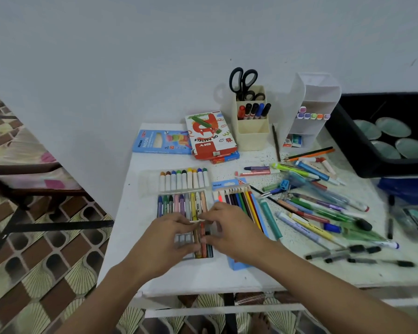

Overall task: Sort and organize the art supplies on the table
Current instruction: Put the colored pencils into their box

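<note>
Both my hands meet over a clear tray of crayons [179, 204] at the table's near left. My left hand [165, 237] and my right hand [227, 227] pinch a small white strip [197, 221] between their fingertips, just above the crayons. Behind that tray lies a clear case of white-barrelled markers [184, 180]. To the right sits a blue pack of coloured pencils [239, 201], partly under my right hand. A loose heap of pens and markers [319, 201] spreads across the right half of the table.
At the back stand a cream holder with scissors and markers [250, 116], a white tiered organizer [309, 112], an oil pastels box [209, 136] and a blue neon pencil box [161, 142]. A black crate of plates [384, 133] sits far right. The white table's front edge [203, 289] is near me.
</note>
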Tool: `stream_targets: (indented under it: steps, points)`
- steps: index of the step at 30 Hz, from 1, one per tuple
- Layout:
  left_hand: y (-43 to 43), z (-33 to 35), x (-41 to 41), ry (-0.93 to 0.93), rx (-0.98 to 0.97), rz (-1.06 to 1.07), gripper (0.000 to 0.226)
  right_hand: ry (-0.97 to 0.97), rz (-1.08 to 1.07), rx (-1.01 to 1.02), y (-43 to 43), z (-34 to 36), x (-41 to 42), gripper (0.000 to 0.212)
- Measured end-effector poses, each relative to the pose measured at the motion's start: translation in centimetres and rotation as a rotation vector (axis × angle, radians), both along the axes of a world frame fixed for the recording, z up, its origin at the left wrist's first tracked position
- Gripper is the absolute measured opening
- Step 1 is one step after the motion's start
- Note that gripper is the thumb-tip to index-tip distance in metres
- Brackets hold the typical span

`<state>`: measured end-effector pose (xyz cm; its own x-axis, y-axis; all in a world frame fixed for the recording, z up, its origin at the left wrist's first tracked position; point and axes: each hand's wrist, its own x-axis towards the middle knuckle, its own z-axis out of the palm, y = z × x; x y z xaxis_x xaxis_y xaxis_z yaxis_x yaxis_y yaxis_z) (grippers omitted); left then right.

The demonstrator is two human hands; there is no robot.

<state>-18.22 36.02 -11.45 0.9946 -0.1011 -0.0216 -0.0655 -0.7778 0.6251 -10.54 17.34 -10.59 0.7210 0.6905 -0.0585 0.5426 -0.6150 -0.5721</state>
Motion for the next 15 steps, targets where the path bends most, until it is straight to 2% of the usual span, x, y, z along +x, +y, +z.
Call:
stream_targets:
  steps: [4,8,15]
  points:
    - [0.1,-0.4,-0.3,0.03,0.009,-0.006,0.047,0.049,-0.03,-0.037,0.4,0.5,0.3,0.036]
    - [0.1,-0.5,-0.2,0.044,0.045,-0.012,0.053,0.092,-0.055,-0.076,1.0,0.5,0.6,0.039]
    - [0.4,-0.2,0.6,0.083,0.056,0.001,0.058,0.05,-0.006,-0.116,1.9,0.5,0.7,0.035]
